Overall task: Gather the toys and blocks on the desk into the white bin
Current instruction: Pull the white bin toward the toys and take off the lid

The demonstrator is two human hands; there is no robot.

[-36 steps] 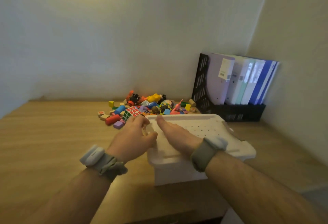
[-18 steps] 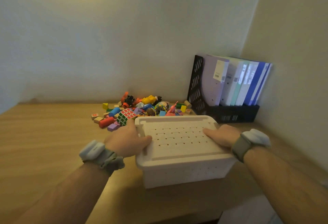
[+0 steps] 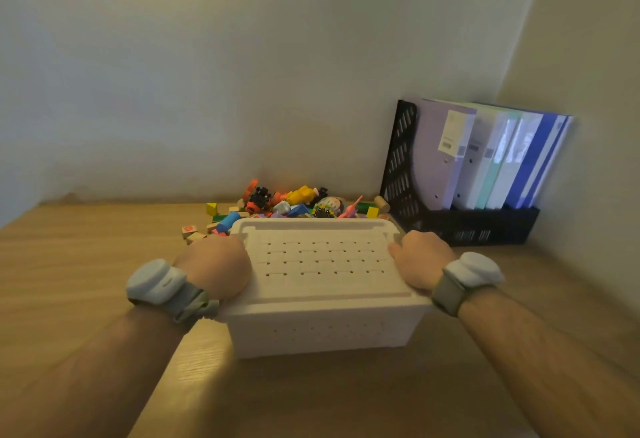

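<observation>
The white bin sits on the wooden desk, and its perforated floor shows bare. The left hand grips the bin's left rim, fingers curled over the edge; the right hand grips the right rim the same way. The pile of toys and blocks lies on the desk just behind the bin, against the wall. To the right of the bin, a black file rack holds a row of upright folders.
</observation>
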